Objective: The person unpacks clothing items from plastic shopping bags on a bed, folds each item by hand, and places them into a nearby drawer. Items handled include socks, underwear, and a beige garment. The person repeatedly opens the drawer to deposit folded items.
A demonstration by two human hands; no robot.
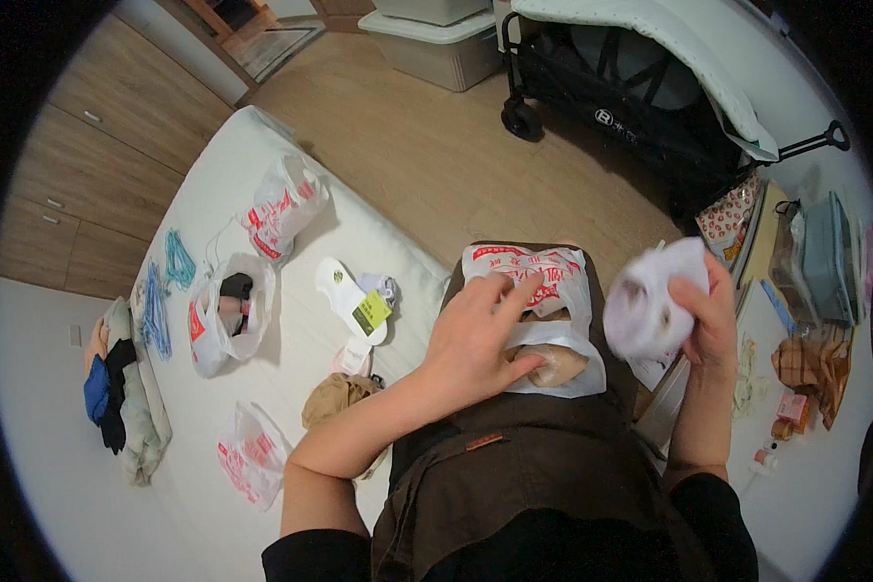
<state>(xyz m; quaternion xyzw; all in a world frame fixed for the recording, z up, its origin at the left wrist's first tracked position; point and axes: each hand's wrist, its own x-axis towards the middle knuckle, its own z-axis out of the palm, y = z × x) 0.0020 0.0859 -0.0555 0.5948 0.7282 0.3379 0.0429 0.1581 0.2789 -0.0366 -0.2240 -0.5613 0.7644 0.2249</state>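
A white plastic bag with red print (575, 278) lies across the lap, its opening showing beige, skin-toned items (555, 366). My left hand (484, 338) rests over this bag with fingers spread; its thumb touches the opening's beige contents, and whether it pinches the plastic cannot be told. Raised at the right, my right hand (709, 309) grips a blurred pale lilac-white cloth item (651, 305). On the bed to the left are white socks with a green label (353, 302), an open plastic bag with dark and pink items inside (262, 320), and a bundle of tan fabric (338, 400).
The white-covered bed (211, 182) also holds a closed plastic bag (284, 211), a crumpled one (254, 458), blue hangers (155, 309) and piled clothes (134, 407). A black folding wagon (626, 109) and storage boxes (436, 51) stand ahead; a cluttered surface (764, 364) is at right.
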